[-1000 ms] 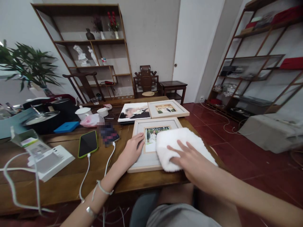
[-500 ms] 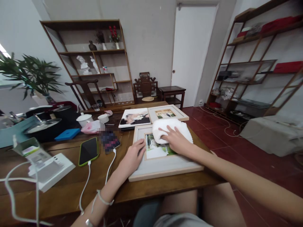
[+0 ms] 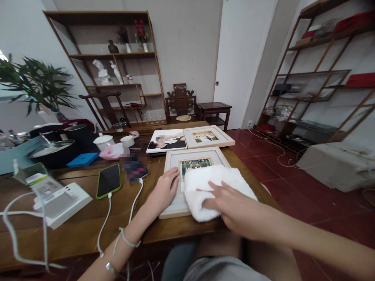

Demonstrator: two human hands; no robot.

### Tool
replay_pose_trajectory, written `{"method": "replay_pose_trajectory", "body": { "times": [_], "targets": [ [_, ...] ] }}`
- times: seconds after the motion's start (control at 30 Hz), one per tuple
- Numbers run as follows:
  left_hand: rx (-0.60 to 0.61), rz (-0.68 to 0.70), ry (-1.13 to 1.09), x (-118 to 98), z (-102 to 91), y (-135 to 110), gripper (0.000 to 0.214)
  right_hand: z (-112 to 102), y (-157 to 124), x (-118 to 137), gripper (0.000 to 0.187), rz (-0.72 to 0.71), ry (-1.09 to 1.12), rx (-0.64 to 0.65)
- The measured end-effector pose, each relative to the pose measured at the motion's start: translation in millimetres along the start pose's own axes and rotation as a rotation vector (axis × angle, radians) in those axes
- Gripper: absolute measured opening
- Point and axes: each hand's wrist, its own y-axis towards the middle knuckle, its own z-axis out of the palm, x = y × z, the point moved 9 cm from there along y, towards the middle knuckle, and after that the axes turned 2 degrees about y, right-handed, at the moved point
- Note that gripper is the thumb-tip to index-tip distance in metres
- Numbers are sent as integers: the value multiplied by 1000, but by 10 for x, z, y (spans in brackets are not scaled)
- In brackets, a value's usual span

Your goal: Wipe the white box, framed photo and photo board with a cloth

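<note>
Dark wooden surface [image 3: 88, 218] carried a light wooden picture frame [image 3: 195, 153] lying flat at its near right corner. The photo's top pointed to the far edge, and the longer sides seemed to run along the near edge. The left hand [image 3: 164, 189] lay flat on the frame's left border, fingers together. The right hand [image 3: 231, 207], fingers spread, pressed a white fluffy cloth [image 3: 216, 181] onto the frame's near right part.

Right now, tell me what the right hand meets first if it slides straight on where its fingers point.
The right hand, flat on the white cloth, points left across the picture frame. Straight on, it would probably meet the left hand, resting on the frame's left border, cloth edge first.
</note>
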Motion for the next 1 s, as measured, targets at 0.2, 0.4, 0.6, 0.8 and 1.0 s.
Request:
{"method": "replay_pose_trajectory", "body": {
  "times": [0.2,0.4,0.6,0.8,1.0],
  "targets": [
    [7,8,-9,-27,-22,4,35,141,-43,257,65,-66,27,-51],
    [2,9,-5,-28,-23,-4,35,-145,412,-474,67,114,-252,-231],
    [-4,6,6,-6,-23,-11,34,-296,794,-954,65,151,-431,-214],
    [-14,13,12,-1,-15,-4,33,-96,825,-852,65,75,-332,-78],
    [-28,20,7,-14,-13,-7,33,-30,344,-183,53,-55,-133,30]
  ]
}}
